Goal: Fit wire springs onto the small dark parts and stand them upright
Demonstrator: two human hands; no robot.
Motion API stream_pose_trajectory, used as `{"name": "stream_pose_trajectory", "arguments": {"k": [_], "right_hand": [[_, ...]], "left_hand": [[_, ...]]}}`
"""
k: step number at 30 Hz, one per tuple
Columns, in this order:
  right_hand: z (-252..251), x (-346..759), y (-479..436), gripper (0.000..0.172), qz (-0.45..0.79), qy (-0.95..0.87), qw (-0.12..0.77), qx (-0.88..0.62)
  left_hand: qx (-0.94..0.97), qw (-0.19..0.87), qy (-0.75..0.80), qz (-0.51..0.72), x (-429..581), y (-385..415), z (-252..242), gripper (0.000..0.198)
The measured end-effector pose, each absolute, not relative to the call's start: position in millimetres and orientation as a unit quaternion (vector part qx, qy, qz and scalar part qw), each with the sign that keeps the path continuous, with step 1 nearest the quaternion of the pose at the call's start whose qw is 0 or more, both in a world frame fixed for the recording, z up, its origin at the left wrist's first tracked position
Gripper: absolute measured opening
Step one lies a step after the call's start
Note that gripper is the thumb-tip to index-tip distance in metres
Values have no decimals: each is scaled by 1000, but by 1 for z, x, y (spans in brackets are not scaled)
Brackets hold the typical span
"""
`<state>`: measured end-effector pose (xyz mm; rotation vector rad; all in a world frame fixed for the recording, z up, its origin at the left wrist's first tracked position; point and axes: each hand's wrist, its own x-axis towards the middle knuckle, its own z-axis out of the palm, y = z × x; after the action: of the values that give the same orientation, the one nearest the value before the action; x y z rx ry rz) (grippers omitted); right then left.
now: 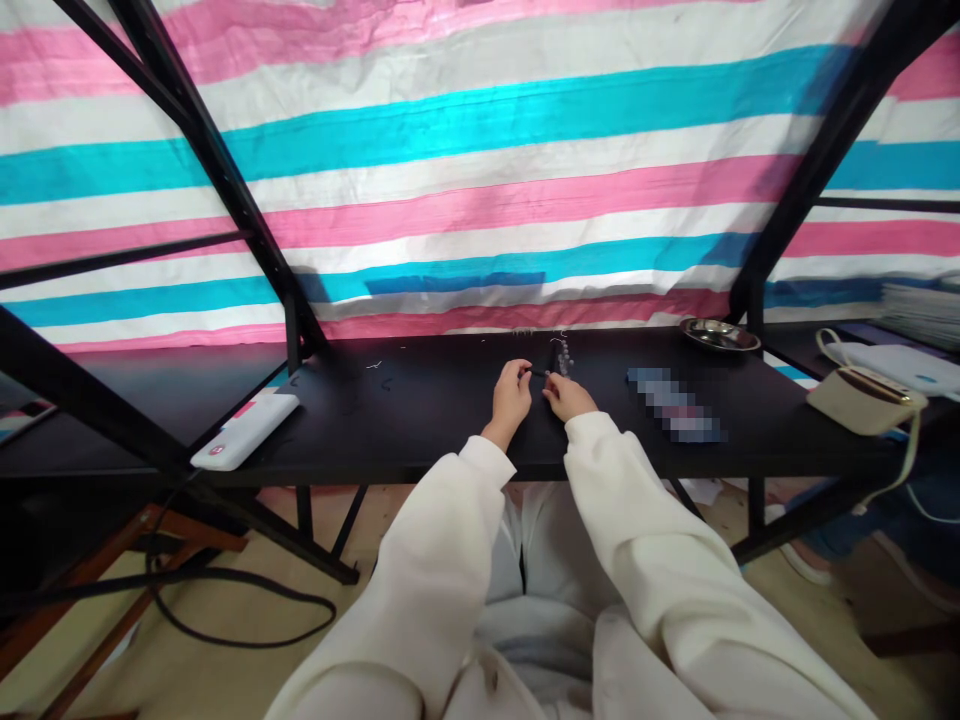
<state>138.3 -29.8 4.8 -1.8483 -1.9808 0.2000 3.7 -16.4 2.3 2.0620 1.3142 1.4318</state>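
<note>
beige purse (862, 402), right | white device (244, 432), left | striped sheet (480, 215), behind

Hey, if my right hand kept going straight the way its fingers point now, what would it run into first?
Past the thin dark piece at its fingertips, the right hand would probably meet the left hand's fingertips first, though their exact heights are hard to judge.

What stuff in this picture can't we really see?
In the head view:
- Dark thing between left hand and right hand: tiny, its ends hidden by fingers.
- Gray cluster beyond the right hand: pieces too small to count.
- Blocky patch on the table: blurred by squares.
- Pale stack: blurred, cut off by the right edge.
</note>
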Motion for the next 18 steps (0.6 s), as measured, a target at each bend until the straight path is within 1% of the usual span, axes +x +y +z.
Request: {"name": "stream_pose_trajectory", "arguments": {"k": [11, 18], "right_hand": [[3, 138, -28, 13, 49, -731, 174, -658], [2, 138, -28, 13, 38, -746, 170, -642]], "left_hand": [[722, 154, 447, 505, 3, -21, 6, 22], [732, 133, 431, 511, 4, -29, 11, 25]]}}
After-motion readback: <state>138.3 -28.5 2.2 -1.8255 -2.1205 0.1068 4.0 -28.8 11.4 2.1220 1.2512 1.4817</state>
